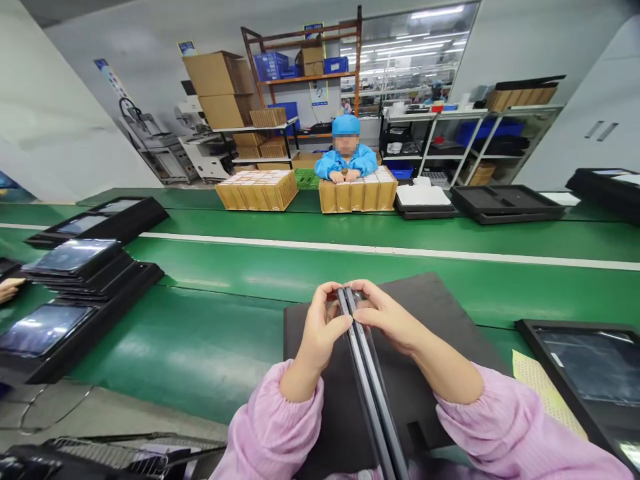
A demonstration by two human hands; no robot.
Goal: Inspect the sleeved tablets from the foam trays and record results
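Two thin dark tablets (373, 387) stand on edge, pressed face to face, over a black foam mat (430, 300) on the green conveyor belt. My left hand (320, 330) grips their far end from the left, fingers curled over the top edge. From the right, my right hand (387, 317) pinches the same end, thumb and fingers closed on the edge. Both arms wear pink sleeves.
Black trays holding tablets (70, 257) are stacked at the left, where another person's hand (9, 288) shows. Another tray (590, 367) lies at the right beside a yellow sheet (543, 390). Across the belt a person in blue (346, 157) sits behind cardboard boxes (357, 193).
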